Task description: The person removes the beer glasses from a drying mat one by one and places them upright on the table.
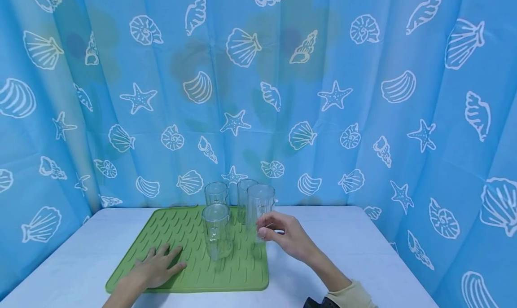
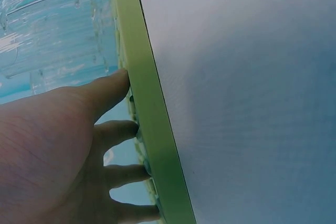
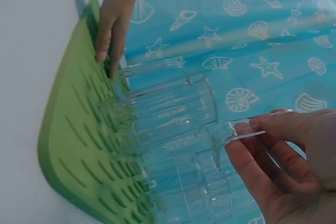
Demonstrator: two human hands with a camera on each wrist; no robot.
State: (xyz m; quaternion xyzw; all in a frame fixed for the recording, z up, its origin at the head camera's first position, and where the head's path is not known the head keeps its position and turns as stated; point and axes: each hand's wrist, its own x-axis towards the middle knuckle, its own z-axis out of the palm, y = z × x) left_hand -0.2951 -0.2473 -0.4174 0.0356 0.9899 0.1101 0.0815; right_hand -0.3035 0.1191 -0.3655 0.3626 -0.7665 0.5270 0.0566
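Note:
My right hand (image 1: 284, 236) pinches the handle (image 3: 239, 129) of a clear glass mug (image 1: 258, 200) between thumb and fingers, over the right part of a green ridged drying mat (image 1: 190, 281). Whether that mug's base touches the mat I cannot tell. Just left of it a second glass mug (image 1: 216, 238) stands upright on the mat. Two more clear glasses, one at back left (image 1: 216, 193) and one at back right (image 1: 242, 200), stand behind. With fingers spread, my left hand (image 1: 155, 267) rests on the mat's front left part; its fingertips touch the mat in the left wrist view.
The mat lies on a white-covered table (image 1: 339, 249). A blue curtain (image 1: 258, 97) with white shell and starfish prints hangs behind the table and along both sides. Table surface shows to the right of the mat.

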